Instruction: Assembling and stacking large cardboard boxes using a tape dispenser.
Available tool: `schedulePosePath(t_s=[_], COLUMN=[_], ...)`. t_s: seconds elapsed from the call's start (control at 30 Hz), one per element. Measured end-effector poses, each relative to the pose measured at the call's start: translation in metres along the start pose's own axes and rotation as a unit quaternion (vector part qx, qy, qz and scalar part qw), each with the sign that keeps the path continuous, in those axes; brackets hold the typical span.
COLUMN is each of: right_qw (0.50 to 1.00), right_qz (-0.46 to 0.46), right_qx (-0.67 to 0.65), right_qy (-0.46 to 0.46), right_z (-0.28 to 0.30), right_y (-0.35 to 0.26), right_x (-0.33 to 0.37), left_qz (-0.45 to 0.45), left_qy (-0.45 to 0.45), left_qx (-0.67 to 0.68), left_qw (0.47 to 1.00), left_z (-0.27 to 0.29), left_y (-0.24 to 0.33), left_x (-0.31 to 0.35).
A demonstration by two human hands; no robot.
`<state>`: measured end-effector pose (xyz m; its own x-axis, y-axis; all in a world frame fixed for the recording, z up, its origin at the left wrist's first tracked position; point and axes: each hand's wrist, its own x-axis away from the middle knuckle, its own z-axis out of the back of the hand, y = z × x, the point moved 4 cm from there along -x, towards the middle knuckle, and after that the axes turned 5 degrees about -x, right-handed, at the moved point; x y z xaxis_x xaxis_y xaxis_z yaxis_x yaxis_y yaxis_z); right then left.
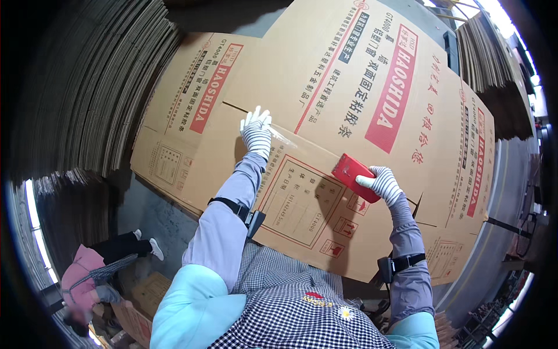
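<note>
Checked apron (290,314) nearest; left hand (256,132) pressed flat, pinning clear tape (283,137) on flattened brown cardboard carton (325,116); right hand (381,183) gripped red tape dispenser (354,176); steady, straight pulling suited the seam

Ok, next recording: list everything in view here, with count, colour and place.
flattened brown cardboard box with red print: one, brown, spread across the centre
red handheld tape dispenser: one, red, on the box, right of centre
strip of clear tape: one, transparent, along the box seam
stacks of flat cardboard sheets: two, brown, upper left and upper right
crouching person in pink top: one, lower left
left hand: striped glove, pressing the tape end
right hand: striped glove, fingers on the dispenser
</note>
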<state>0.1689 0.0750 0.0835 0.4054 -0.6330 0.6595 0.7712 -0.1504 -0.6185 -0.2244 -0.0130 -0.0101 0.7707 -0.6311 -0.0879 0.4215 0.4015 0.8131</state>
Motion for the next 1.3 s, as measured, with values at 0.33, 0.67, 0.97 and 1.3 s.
schedulePosePath(t_s=[0.33, 0.67, 0.97, 1.3], right_qw=[0.991, 0.958, 0.611, 0.908], right_qz=[-0.084, -0.221, -0.259, -0.216], right_qx=[0.099, 0.18, 0.732, 0.151], right_qy=[-0.016, 0.01, -0.152, 0.325], right_z=[0.009, 0.098, -0.011, 0.046], right_y=[0.017, 0.12, 0.039, 0.142], right_x=[-0.06, 0.031, -0.053, 0.171], left_qz=[0.19, 0.459, 0.439, -0.255], left_qy=[-0.03, -0.179, -0.177, -0.144], left_qx=[0.297, 0.472, 0.46, -0.381], left_qw=[0.935, 0.731, 0.751, 0.877], left_z=[-0.021, -0.085, -0.077, -0.089], left_y=[0.017, -0.024, -0.015, 0.043], left_x=[-0.009, 0.048, 0.034, 0.059])
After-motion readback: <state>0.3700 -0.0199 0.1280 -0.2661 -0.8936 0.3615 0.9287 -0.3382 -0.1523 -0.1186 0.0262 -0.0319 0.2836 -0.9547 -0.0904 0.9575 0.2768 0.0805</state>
